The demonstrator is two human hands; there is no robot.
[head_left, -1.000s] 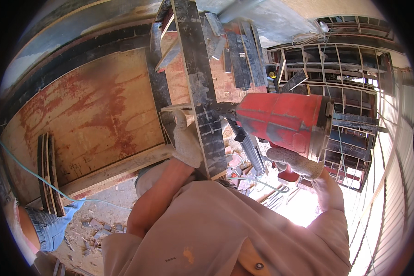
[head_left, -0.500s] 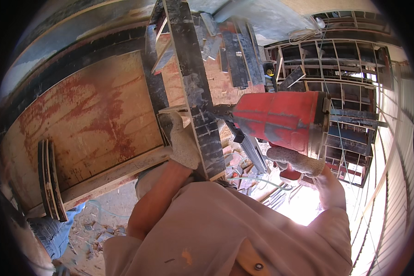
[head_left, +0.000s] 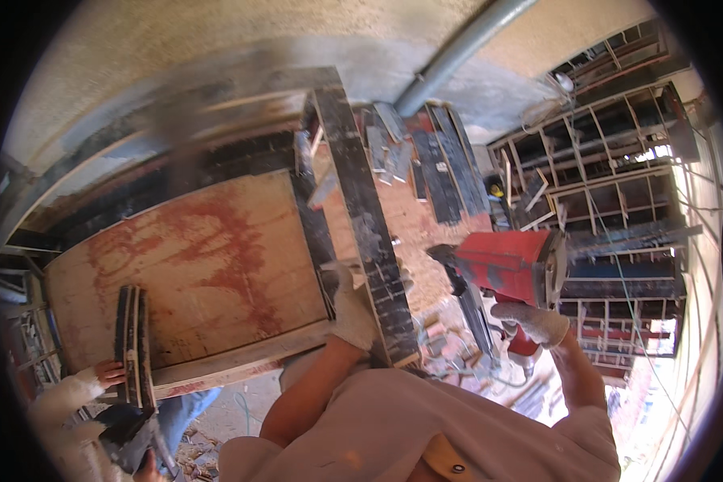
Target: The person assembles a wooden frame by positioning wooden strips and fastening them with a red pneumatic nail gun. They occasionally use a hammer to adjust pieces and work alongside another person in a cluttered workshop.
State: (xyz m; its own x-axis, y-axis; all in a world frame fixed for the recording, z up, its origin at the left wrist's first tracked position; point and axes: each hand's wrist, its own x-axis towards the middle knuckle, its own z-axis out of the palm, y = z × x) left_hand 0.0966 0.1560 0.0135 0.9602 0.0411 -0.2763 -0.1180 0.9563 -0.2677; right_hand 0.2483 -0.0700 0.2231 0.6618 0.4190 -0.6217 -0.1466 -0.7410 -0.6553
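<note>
A red pneumatic nail gun [head_left: 502, 261] is gripped by my gloved right hand [head_left: 537, 323], its dark nose pointing left and its long magazine hanging below. The nose is apart from the tall black-faced board [head_left: 365, 213], with a visible gap between them. My gloved left hand [head_left: 353, 309] grips the lower part of this board at its left edge. Some of its fingertips show past the board's right edge. The board stands against the end of a large framed wooden panel [head_left: 209, 265], stained red and edged with black boards.
At the left, another person's hand [head_left: 111, 373] is at several dark upright wood strips [head_left: 134, 345] on the panel's near edge. Black planks [head_left: 438, 177] lie beyond. Stacked panel frames [head_left: 610, 217] stand at the right. A hose [head_left: 627, 297] crosses there; scraps [head_left: 446, 345] litter the floor.
The nail gun's nose has come away from the board toward the right. My left hand keeps its hold. My view has tilted up, and another person's hands have appeared at lower left.
</note>
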